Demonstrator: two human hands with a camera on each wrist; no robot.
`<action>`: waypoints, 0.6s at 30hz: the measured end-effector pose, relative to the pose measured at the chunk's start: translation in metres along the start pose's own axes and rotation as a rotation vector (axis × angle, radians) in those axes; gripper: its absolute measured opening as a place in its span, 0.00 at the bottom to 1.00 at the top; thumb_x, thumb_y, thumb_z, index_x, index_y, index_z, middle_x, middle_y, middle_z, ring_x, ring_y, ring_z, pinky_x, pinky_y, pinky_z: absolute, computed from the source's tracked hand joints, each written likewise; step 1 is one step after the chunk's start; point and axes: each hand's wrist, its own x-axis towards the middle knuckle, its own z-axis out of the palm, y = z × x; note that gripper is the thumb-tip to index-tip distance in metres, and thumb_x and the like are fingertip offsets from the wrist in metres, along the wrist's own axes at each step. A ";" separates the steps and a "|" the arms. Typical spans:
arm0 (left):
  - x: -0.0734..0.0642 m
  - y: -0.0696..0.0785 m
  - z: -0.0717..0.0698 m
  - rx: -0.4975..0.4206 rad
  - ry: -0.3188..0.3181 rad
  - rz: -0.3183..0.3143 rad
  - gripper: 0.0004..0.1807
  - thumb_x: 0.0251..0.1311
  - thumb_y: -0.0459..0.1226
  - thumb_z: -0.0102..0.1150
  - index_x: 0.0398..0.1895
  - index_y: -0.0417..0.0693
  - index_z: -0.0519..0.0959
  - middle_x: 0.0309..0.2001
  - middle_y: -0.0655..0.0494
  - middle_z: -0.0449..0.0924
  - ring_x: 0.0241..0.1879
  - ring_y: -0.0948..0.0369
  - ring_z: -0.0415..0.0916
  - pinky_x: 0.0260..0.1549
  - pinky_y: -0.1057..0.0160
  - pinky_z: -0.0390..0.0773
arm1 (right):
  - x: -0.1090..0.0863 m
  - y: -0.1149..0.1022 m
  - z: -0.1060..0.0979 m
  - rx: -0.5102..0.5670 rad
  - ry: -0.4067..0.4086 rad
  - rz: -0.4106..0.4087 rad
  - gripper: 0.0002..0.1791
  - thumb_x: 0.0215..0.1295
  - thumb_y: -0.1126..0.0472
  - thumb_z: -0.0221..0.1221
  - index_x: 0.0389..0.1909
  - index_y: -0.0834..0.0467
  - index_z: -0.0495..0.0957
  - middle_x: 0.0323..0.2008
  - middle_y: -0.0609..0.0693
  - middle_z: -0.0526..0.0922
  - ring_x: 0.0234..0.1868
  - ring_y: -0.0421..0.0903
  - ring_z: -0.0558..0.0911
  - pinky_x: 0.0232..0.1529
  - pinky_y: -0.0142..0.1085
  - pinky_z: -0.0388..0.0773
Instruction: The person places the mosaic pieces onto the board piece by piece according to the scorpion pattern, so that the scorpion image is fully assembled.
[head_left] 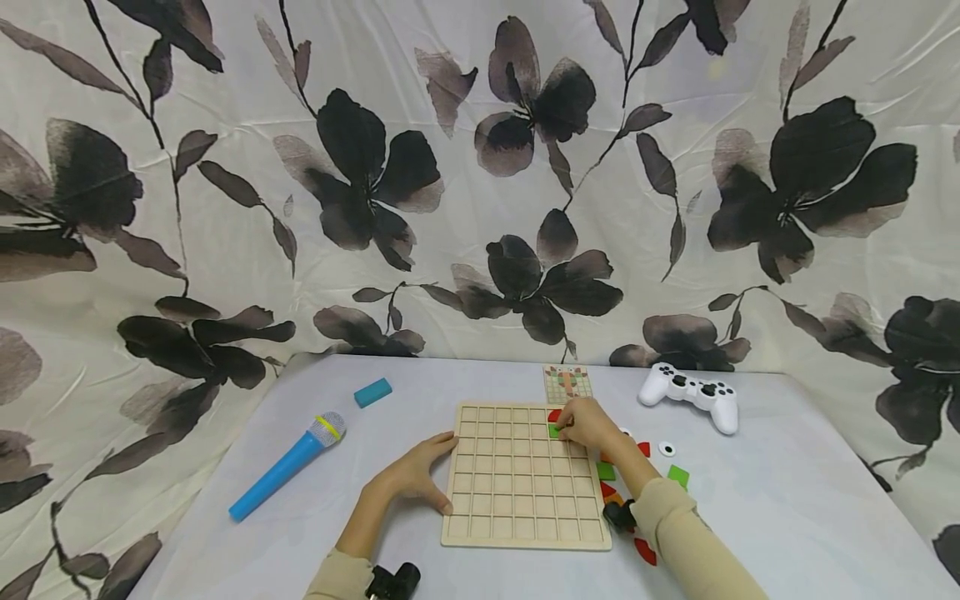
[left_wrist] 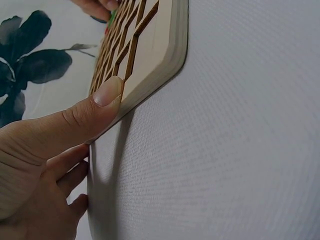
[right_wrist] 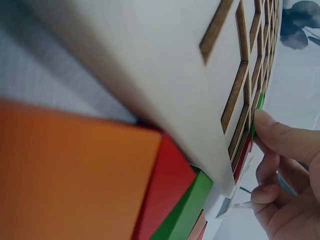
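A pale wooden grid board [head_left: 525, 533] lies flat on the table. My left hand [head_left: 408, 471] spreads along its left edge; in the left wrist view the thumb [left_wrist: 75, 117] rests on the rim. Over the board's upper right cells, my right hand [head_left: 592, 425] pinches a green square tile [head_left: 553, 431] between thumb and fingers. A red piece [head_left: 554, 415] sits in the cell just above that tile. Under and beside the right forearm lie loose tiles: a green square [head_left: 606, 472], another green square [head_left: 678, 476], a red curved piece [head_left: 645, 551] and an orange piece [right_wrist: 75, 175].
A patterned card [head_left: 566, 382] touches the board's far edge. At the back right is a white game controller [head_left: 688, 395]; nearer stands a round eye-like disc [head_left: 667, 449]. To the left lie a blue toy microphone [head_left: 281, 473] and a teal block [head_left: 372, 392]. Flowered cloth [head_left: 450, 233] hangs behind.
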 end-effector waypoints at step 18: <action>0.000 0.000 -0.001 -0.003 -0.008 0.012 0.59 0.24 0.37 0.82 0.67 0.32 0.61 0.69 0.37 0.55 0.69 0.38 0.50 0.64 0.40 0.56 | -0.001 0.006 0.001 0.100 0.081 0.036 0.05 0.46 0.69 0.70 0.25 0.64 0.84 0.26 0.53 0.84 0.27 0.44 0.81 0.29 0.34 0.80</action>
